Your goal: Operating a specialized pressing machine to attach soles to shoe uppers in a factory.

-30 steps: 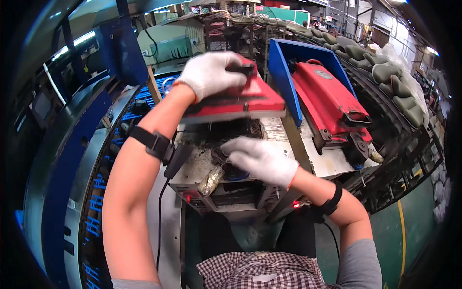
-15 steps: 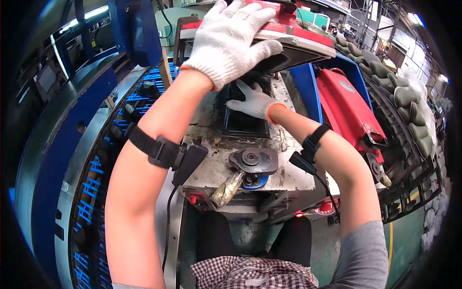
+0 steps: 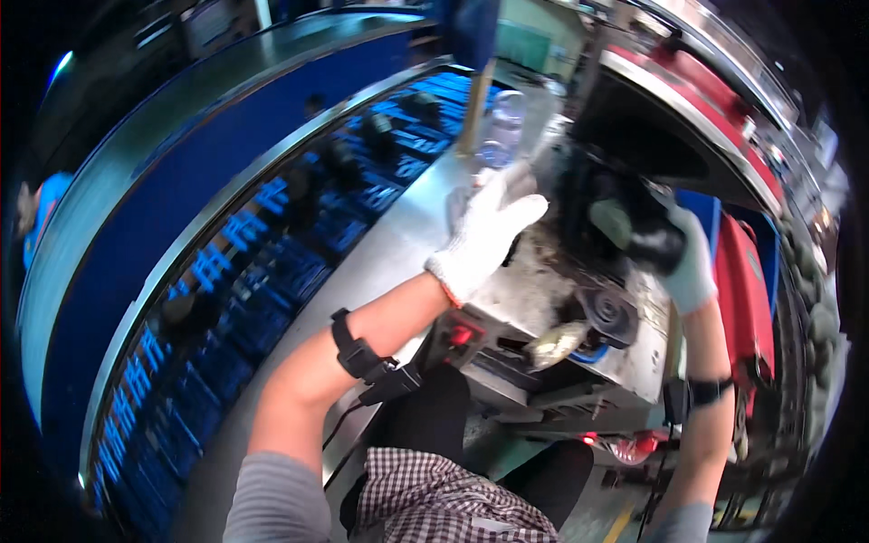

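Note:
My left hand [image 3: 493, 231], in a white knit glove, is off the lid with its fingers stretched out and blurred. It hovers at the left edge of the worn machine top [image 3: 534, 285], close to a clear plastic bottle [image 3: 504, 131]. My gloved right hand [image 3: 692, 258] is closed round a glossy black rounded piece [image 3: 659, 246] with a grey-green patch at its left side; blur hides its exact kind. Behind that piece lies a dark recess beneath a raised lid [image 3: 697, 104] with a red top and pale rim.
A round dark metal knob [image 3: 608, 312] and a wrapped handle [image 3: 557, 346] sit at the machine's front. To the left runs a conveyor [image 3: 272, 258] with blue bars carrying dark pieces. On the right stand a red cover [image 3: 744, 281] and a blue bin edge [image 3: 701, 206].
My view has swung left. My left hand has come off the red lid and down toward the bottle. My right hand has left the dark recess and now grips the black piece.

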### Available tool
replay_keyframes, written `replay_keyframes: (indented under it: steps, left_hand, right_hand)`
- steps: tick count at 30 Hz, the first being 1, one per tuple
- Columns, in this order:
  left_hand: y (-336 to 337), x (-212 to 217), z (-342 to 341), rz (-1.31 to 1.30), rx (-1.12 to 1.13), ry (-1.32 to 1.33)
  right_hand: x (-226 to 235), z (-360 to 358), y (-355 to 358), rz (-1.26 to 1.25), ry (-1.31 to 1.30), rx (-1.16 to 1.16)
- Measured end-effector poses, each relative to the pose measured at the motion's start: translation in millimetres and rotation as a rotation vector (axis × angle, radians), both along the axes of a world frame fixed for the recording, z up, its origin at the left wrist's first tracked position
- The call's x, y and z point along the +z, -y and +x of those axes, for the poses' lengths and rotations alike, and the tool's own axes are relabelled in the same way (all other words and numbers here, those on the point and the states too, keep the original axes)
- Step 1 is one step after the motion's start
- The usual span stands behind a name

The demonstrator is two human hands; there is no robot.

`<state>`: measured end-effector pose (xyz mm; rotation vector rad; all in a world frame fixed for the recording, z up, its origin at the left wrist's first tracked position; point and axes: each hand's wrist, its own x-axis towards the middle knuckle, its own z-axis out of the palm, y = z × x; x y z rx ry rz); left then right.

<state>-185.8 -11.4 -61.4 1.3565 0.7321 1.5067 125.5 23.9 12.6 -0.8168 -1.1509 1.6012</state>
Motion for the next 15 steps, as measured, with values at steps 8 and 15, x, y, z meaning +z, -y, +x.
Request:
replay_keyframes:
  steps: [8,15]
  left_hand:
    - [94,-6,-1,-0.361,-0.496,0.946]
    - [113,-57,-115,-0.528,0.099,0.835]
  right_hand:
    - [-12,-136,109,0.289,0.151,0.209]
    - [-10,-130,118,0.600,0.642,0.192]
